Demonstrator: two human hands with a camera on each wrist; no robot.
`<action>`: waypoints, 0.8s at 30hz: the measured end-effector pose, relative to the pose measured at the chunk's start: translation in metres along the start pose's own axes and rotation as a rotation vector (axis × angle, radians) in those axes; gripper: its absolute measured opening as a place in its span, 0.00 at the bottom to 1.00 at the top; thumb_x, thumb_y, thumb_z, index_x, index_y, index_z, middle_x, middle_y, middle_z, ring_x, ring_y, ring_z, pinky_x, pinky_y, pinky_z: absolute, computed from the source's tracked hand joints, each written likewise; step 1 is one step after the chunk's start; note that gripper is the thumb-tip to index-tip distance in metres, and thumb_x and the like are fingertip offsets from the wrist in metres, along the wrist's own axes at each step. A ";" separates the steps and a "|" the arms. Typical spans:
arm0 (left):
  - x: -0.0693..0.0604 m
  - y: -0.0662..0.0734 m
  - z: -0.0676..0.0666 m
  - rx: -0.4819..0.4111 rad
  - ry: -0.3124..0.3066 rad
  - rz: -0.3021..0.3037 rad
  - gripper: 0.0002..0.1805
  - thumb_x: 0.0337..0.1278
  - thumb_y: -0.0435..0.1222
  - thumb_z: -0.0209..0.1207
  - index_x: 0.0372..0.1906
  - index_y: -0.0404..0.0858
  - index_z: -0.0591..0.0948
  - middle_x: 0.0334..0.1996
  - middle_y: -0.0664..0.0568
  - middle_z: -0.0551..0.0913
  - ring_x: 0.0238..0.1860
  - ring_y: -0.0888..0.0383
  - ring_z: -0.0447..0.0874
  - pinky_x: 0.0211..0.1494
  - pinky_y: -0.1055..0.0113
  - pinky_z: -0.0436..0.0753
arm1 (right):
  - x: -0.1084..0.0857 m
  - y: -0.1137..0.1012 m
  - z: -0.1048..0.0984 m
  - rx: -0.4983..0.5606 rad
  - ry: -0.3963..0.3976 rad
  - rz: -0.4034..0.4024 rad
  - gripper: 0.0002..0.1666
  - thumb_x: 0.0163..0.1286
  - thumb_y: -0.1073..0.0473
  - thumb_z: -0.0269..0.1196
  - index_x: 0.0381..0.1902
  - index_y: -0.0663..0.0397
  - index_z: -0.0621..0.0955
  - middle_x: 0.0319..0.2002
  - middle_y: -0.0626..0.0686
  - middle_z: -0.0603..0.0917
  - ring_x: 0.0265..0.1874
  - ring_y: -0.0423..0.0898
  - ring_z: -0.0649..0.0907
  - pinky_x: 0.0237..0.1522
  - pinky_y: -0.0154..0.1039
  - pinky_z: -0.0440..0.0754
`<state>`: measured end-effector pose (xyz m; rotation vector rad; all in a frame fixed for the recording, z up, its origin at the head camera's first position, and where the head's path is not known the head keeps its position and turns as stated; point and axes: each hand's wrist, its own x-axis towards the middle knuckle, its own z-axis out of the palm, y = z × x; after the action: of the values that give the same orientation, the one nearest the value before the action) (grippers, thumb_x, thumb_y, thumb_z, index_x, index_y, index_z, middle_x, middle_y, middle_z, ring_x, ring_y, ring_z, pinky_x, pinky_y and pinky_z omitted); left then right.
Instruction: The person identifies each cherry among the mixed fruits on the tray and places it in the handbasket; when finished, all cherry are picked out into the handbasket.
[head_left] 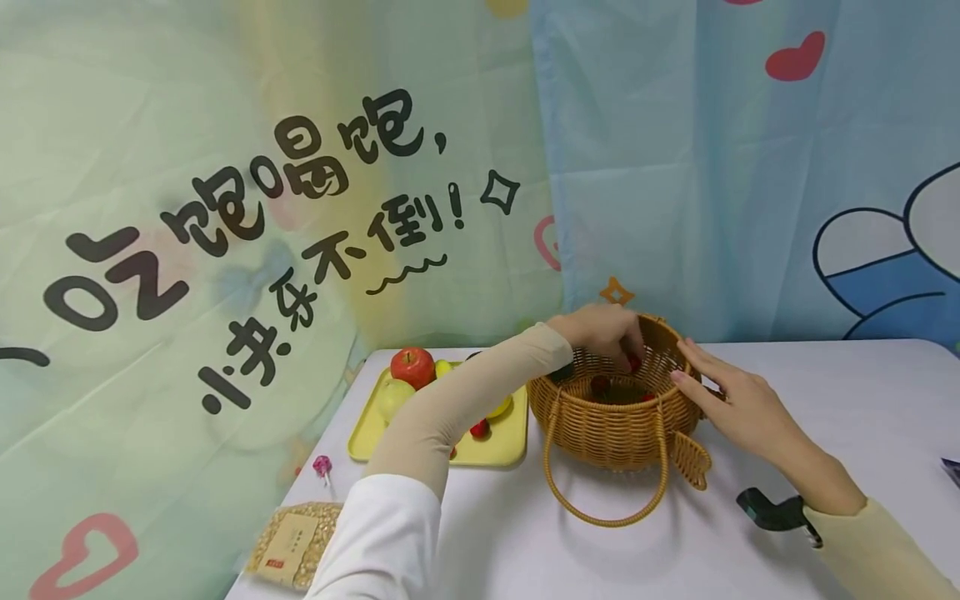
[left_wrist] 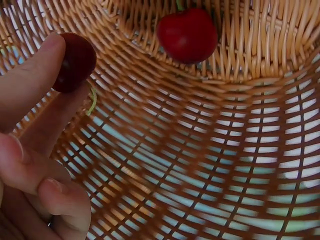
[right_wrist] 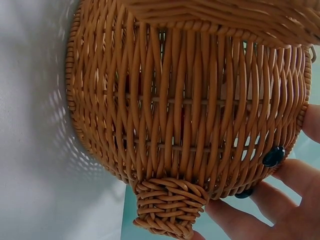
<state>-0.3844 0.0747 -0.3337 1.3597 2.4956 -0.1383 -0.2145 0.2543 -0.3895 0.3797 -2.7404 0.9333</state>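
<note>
Inside the wicker basket (head_left: 600,433) near the desk's (head_left: 517,550) far edge, the left hand (head_left: 606,332) pinches one cherry (left_wrist: 79,62), apart from another cherry (left_wrist: 187,36); the right hand (head_left: 750,410), fingers spread, touches the basket's outside.

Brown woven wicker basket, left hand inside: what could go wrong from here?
1. The left hand only pinches the small, round, dark red cherry; its smooth skin could let it slip.
2. The right hand touches one side of the basket; an uneven push might shift or tilt it.
3. The beige left sleeve crosses above the yellow rectangular tray; lowering it may knock the fruit.
</note>
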 end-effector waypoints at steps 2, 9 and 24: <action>0.002 -0.002 0.003 -0.027 -0.003 0.004 0.18 0.61 0.45 0.70 0.56 0.54 0.88 0.54 0.65 0.89 0.54 0.69 0.86 0.56 0.76 0.81 | 0.000 0.000 0.000 0.001 0.000 0.000 0.40 0.81 0.41 0.52 0.82 0.51 0.57 0.79 0.66 0.61 0.67 0.76 0.71 0.57 0.73 0.74; 0.003 -0.004 0.006 -0.069 0.002 0.026 0.16 0.61 0.44 0.70 0.53 0.53 0.89 0.51 0.64 0.90 0.51 0.70 0.86 0.53 0.77 0.82 | 0.000 0.000 0.000 0.002 -0.002 0.006 0.40 0.82 0.40 0.51 0.82 0.50 0.57 0.79 0.66 0.60 0.69 0.75 0.70 0.59 0.74 0.72; 0.004 0.001 0.004 -0.030 -0.027 -0.075 0.17 0.58 0.48 0.72 0.54 0.59 0.89 0.57 0.66 0.87 0.52 0.67 0.85 0.52 0.72 0.83 | -0.002 0.000 0.001 0.012 0.016 -0.004 0.39 0.82 0.41 0.52 0.82 0.50 0.57 0.78 0.66 0.61 0.68 0.75 0.71 0.57 0.73 0.74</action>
<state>-0.3842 0.0776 -0.3384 1.2450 2.5172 -0.1336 -0.2131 0.2545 -0.3907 0.3788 -2.7199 0.9486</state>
